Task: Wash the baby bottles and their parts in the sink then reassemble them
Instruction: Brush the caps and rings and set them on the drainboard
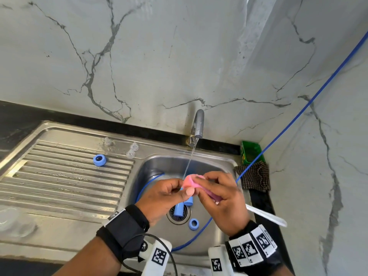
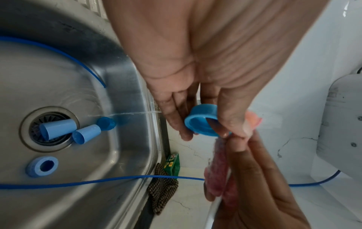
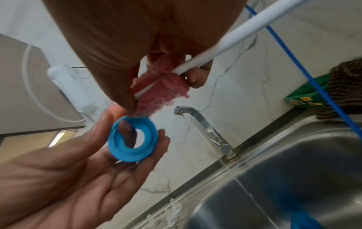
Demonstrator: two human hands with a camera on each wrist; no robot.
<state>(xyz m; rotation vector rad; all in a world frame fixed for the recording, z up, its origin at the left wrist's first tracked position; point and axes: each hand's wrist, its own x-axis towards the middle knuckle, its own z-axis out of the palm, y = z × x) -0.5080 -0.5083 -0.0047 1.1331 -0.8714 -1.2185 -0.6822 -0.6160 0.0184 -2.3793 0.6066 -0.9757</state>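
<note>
The blue collar ring sits pinched in the left hand, touching the pink brush clutched by the right hand. Wet, it could slip down toward the sink drain below.

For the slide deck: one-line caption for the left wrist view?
Left hand holds a blue bottle ring while the right hand works a pink bottle brush against it beside the sink.

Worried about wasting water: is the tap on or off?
On. A thin stream runs from the tap into the sink, past the hands.
</note>
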